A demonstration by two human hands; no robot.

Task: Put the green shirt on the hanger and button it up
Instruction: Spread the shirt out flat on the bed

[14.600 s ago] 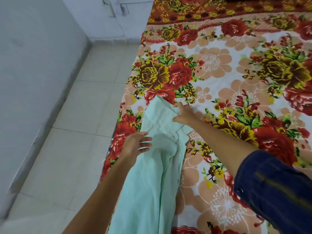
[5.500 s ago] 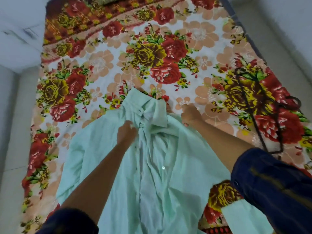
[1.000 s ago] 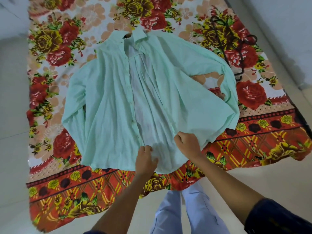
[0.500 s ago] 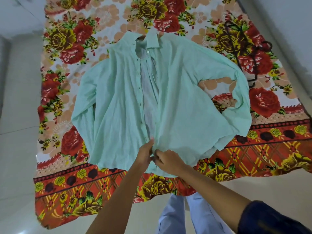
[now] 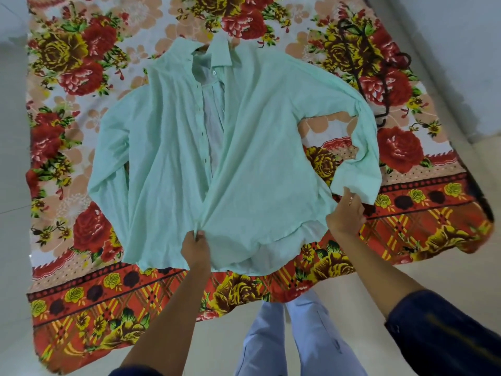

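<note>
Green shirt [image 5: 257, 164] lies unbuttoned on the bedsheet [image 5: 81, 294]; left hand [image 5: 195, 249] pinches its near hem, right hand [image 5: 345, 215] touches the cuff with loose fingers.

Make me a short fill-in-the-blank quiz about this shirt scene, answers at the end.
1. The shirt lies front side ____ on the floral sheet.
2. The left hand pinches the shirt near its ____ edge.
3. The dark hanger lies on the sheet to the ____ of the shirt.
4. The right hand reaches the sleeve's ____.

Answers: up; bottom; right; cuff
</note>
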